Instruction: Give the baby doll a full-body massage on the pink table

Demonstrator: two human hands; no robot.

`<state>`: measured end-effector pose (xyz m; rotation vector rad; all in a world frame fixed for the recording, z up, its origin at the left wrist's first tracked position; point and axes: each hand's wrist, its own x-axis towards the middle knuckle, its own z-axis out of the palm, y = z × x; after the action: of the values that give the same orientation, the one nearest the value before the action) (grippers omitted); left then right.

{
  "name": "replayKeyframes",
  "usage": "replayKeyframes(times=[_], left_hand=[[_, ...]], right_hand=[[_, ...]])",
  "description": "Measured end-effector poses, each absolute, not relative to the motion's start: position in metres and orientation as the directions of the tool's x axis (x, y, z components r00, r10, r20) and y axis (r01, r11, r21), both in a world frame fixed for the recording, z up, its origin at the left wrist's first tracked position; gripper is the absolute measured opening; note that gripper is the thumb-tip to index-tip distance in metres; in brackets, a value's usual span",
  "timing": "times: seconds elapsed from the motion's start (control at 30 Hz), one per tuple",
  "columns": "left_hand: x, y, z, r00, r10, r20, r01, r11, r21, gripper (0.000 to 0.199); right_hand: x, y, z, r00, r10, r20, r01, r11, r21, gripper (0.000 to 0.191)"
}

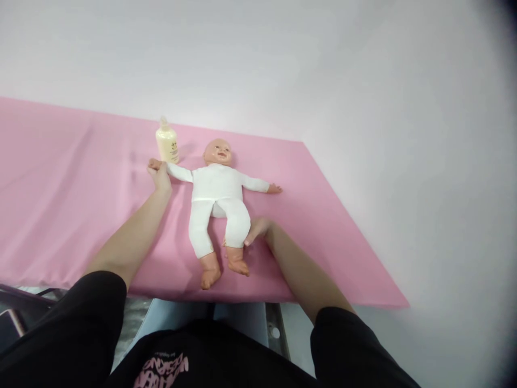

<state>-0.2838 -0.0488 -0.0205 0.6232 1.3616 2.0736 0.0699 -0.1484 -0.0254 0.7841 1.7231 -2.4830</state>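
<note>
A baby doll with a white cloth body lies face up, its head toward the far edge and its arms spread. My left hand is closed around the doll's hand on the left side. My right hand is at the doll's lower leg on the right side, thumb against the outer side; its other fingers pass under the leg, and small fingertips show between the legs. A pump bottle of pale yellow liquid stands upright just beyond my left hand.
The doll and bottle are on a pink-covered table, whose near edge runs just in front of my body. A pale wall rises behind and to the right. A dark object with a light rim is at the lower left.
</note>
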Motion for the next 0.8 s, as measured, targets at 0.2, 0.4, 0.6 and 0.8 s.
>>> replayKeyframes(times=[0.2,0.4,0.6,0.8], left_hand=[[-0.299,-0.049,-0.02,-0.767,0.641,0.013,-0.201,-0.26,0.944,0.054],[-0.311,-0.05,-0.017,-0.787,0.616,0.008,-0.124,-0.171,0.978,0.049],[-0.314,-0.055,-0.018,-0.79,0.608,0.085,-0.01,-0.151,0.989,0.055],[-0.313,-0.057,-0.026,-0.652,0.586,0.482,0.476,-0.179,0.861,0.052]], right_hand=[[0.081,-0.143,-0.027,-0.871,0.081,-0.485,0.405,-0.442,-0.8,0.052],[0.092,-0.143,-0.004,-0.707,0.48,-0.519,0.252,-0.515,-0.819,0.031],[0.099,-0.118,-0.002,-0.341,0.807,-0.483,-0.128,-0.549,-0.826,0.037],[0.098,-0.099,-0.017,-0.108,0.911,-0.397,-0.484,-0.397,-0.78,0.035]])
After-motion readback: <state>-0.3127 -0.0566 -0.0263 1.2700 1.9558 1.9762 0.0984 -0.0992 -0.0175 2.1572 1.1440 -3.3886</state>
